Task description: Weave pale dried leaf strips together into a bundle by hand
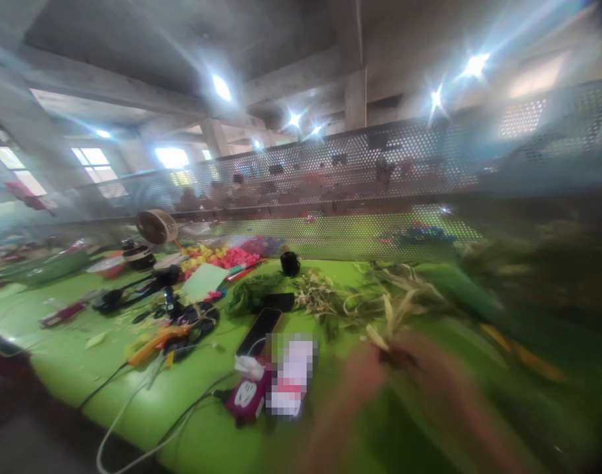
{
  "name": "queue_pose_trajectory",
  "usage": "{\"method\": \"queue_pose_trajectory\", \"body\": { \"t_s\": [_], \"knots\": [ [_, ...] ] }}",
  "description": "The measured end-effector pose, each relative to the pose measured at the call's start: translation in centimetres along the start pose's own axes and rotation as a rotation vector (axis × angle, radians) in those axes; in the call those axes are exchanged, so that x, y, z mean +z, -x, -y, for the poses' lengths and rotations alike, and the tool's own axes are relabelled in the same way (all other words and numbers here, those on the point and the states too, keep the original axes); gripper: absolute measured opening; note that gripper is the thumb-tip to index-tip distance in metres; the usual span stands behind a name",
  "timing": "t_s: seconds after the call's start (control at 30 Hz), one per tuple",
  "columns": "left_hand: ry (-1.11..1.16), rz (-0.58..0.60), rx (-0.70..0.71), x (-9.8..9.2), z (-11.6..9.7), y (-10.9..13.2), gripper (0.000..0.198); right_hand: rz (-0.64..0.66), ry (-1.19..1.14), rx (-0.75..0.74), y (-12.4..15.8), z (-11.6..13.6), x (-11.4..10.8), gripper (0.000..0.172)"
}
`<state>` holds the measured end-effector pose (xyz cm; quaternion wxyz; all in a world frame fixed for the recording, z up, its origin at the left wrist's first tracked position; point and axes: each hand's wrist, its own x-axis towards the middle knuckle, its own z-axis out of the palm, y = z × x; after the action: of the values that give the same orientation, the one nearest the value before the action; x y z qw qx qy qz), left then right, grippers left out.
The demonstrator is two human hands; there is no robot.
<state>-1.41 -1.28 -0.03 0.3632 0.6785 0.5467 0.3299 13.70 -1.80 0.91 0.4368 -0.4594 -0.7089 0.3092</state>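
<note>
two blurred hands (379,368) meet over dried leaves (389,316) mid-bench; finger state i cannot tell. a careless sweep could knock the phone (259,331) toward the near edge.

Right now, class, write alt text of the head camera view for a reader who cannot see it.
Blurred hands meet low in the frame over a bright green table, holding something dark among pale leaves. A black phone, a purple power strip and a small fan lie to their left.
</note>
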Motion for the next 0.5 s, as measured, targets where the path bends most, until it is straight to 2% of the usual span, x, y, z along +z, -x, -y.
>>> {"method": "queue_pose_trajectory", "body": {
  "t_s": [0.17, 0.33, 0.43, 0.5],
  "knots": [
    [-0.142, -0.006, 0.078, -0.11, -0.07, 0.13, 0.025, -0.002, -0.027, 0.159, -0.01, 0.55, -0.04, 0.02],
    [-0.216, 0.027, 0.165, -0.03, -0.65, 0.13, 0.016, -0.064, -0.015, 0.232, -0.44, 0.94, -0.43, 0.02],
    [-0.223, 0.044, 0.181, -0.09, -1.02, 0.26, 0.019, -0.092, -0.1, 0.311, -0.84, 0.91, -0.64, 0.025],
    [-0.2, 0.065, 0.193, -0.14, -1.0, 0.29, 0.022, -0.057, -0.182, 0.347, -0.96, 0.65, -0.64, 0.03]
  ]
}}
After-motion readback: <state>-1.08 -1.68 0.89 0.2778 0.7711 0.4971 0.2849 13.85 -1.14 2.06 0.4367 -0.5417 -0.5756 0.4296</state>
